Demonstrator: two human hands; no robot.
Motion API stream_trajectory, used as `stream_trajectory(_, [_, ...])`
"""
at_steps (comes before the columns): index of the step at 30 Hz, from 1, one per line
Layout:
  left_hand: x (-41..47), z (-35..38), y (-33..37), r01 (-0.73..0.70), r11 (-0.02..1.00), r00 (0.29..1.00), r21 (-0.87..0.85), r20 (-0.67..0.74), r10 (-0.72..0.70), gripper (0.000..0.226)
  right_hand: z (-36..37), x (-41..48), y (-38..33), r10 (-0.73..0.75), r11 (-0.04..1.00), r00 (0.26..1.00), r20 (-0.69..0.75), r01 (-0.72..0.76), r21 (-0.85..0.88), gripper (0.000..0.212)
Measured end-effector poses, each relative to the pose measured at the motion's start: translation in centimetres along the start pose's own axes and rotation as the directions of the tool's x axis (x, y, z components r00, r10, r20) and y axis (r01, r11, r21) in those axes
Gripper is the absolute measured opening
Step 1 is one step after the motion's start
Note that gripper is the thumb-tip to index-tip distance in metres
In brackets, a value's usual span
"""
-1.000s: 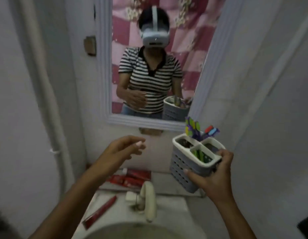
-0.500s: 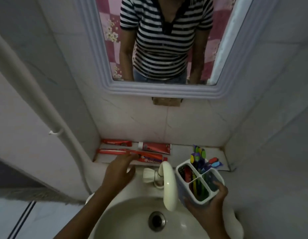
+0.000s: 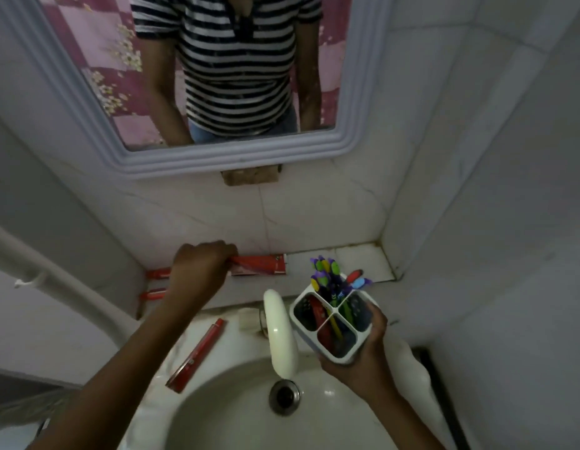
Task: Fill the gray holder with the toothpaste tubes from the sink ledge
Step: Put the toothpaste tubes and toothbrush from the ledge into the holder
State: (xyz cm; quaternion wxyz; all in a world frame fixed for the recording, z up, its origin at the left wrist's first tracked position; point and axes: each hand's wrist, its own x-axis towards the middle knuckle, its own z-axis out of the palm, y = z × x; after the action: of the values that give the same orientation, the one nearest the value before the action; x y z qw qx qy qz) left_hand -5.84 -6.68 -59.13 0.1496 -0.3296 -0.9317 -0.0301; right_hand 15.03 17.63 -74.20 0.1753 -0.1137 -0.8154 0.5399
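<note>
My right hand (image 3: 363, 362) grips the gray four-compartment holder (image 3: 331, 323) above the basin, right of the tap. Colourful toothbrushes (image 3: 327, 274) stick out of its far compartment and something red lies in the left one. My left hand (image 3: 197, 271) rests on the ledge with its fingers closed on the left end of a red toothpaste tube (image 3: 259, 264). The ends of two more red tubes (image 3: 157, 273) (image 3: 154, 294) show left of that hand. Another red tube (image 3: 197, 355) lies slanted on the basin rim.
A white tap (image 3: 279, 332) arches over the basin (image 3: 233, 417) and its drain (image 3: 283, 396). The tiled ledge (image 3: 360, 261) runs along the back wall to the right corner. A framed mirror (image 3: 217, 154) hangs above. A white pipe (image 3: 55, 280) crosses the left wall.
The view tilted further down to the sink. My left hand went from the near tube to the far ledge and closed on the tube by the wall. The holder stayed in my right hand.
</note>
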Motion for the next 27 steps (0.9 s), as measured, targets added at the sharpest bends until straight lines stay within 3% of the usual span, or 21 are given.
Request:
stream_trajectory(4, [2.3, -8.9, 1.4, -0.196, 0.98, 0.98, -0.035, -0.032, 0.195, 0.013, -0.1, 0.2, -0.2, -0.019, 1.0, 0.999, -0.027, 0.018, -0.017, 0.133])
stream_trajectory(7, [3.5, -12.1, 4.8, -0.353, 0.934, 0.928, 0.057, 0.147, 0.342, 0.013, -0.3, 0.2, -0.6, -0.02, 1.0, 0.999, -0.029, 0.02, -0.009, 0.132])
stream_trajectory(12, [4.3, -9.6, 11.5, -0.504, 0.82, 0.798, 0.271, 0.508, 0.322, 0.009, -0.2, 0.3, -1.3, -0.06, 0.998, 0.997, -0.041, 0.059, -0.011, 0.13])
stream_trajectory(17, [4.4, -7.6, 16.1, -0.659, 0.678, 0.687, 0.325, 0.627, 0.368, 0.03, 0.0, 0.5, -1.3, -0.043, 0.998, 0.999, -0.033, 0.044, 0.051, 0.124])
stream_trajectory(19, [4.4, -7.4, 17.3, -0.699, 0.659, 0.644, 0.278, 0.646, 0.41, 0.02, 0.0, 0.4, -0.7, -0.015, 0.999, 1.0, -0.018, 0.016, 0.048, 0.121])
stream_trajectory(21, [4.6, -7.1, 17.1, -0.66, 0.735, 0.662, 0.157, 0.584, 0.469, 0.008, 0.0, 0.3, -0.3, -0.002, 0.999, 1.0, -0.02, 0.003, 0.047, 0.124])
stream_trajectory(24, [5.8, -7.2, 13.9, -0.429, 0.887, 0.746, -0.172, 0.486, 0.455, 0.022, 0.1, 0.3, -0.5, -0.022, 0.999, 0.999, -0.044, 0.024, 0.046, 0.128])
stream_trajectory(27, [6.4, -6.1, 8.2, -0.112, 0.949, 0.872, -0.296, 0.428, 0.237, 0.019, 0.4, 0.3, 0.3, -0.041, 0.998, 0.998, -0.057, 0.044, 0.052, 0.131])
